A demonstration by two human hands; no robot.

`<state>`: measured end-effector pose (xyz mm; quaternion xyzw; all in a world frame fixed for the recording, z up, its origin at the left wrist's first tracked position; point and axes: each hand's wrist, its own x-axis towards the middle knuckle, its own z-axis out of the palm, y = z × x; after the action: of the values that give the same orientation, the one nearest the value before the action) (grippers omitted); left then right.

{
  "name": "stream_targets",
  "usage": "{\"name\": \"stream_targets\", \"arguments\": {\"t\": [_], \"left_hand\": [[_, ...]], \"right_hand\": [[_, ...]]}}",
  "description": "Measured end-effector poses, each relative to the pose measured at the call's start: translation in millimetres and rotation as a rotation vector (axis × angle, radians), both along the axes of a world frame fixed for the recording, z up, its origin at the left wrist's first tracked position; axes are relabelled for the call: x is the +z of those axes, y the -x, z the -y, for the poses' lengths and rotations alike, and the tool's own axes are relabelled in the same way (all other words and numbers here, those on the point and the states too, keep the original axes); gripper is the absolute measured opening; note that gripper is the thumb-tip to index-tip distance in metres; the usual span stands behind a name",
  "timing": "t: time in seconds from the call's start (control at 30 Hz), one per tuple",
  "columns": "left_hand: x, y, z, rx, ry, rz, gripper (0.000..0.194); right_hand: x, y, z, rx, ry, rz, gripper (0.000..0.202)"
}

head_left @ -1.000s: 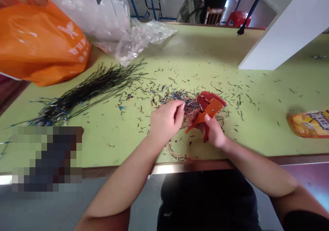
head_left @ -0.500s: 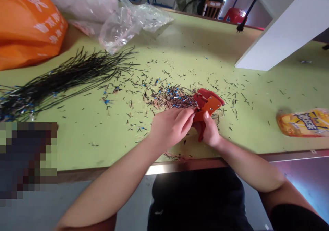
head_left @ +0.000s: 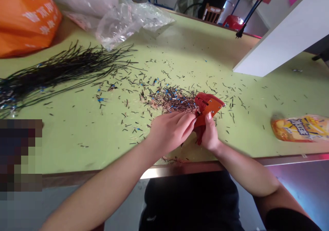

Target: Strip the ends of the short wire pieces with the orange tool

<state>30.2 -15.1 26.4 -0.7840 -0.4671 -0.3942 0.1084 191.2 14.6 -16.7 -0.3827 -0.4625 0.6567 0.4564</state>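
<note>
In my right hand (head_left: 210, 135) is a red and orange wire stripper (head_left: 210, 107), its head pointing away from me above the bench. My right fingers wrap its handles, with the thumb against the orange body. My left hand (head_left: 171, 131) is closed in a pinch right at the side of the tool's jaws. What sits between those fingertips is mostly hidden; only a small dark bit shows there. Just beyond both hands lies a pile of short black wire offcuts (head_left: 177, 99), mixed with copper strands and blue bits.
A bundle of long black wires (head_left: 64, 66) lies at the left. Behind it are an orange bag (head_left: 25, 22) and crumpled clear plastic (head_left: 120, 22). A white panel (head_left: 272, 35) rises at the right, above a yellow snack packet (head_left: 298, 128). Offcuts litter the green bench (head_left: 97, 131).
The view has turned slightly. The wire stripper has tilted, and its red upper part appears closer to the orange body. Both hands keep nearly the same place and hold.
</note>
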Motion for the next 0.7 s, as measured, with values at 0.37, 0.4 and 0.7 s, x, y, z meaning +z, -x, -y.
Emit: {"name": "stream_targets", "arguments": {"t": [0.37, 0.4, 0.7], "left_hand": [[-1.5, 0, -1, -0.013, 0.001, 0.024, 0.013], [-1.3, 0, -1, -0.016, 0.003, 0.025, 0.013], [-2.5, 1, 0, -0.029, 0.035, 0.094, 0.011]], "right_hand": [[6.9, 2, 1, -0.021, 0.043, 0.075, 0.061], [8.3, 3, 0, -0.004, 0.044, 0.071, 0.063], [8.9, 5, -2, 0.104, 0.099, -0.031, 0.070]]}}
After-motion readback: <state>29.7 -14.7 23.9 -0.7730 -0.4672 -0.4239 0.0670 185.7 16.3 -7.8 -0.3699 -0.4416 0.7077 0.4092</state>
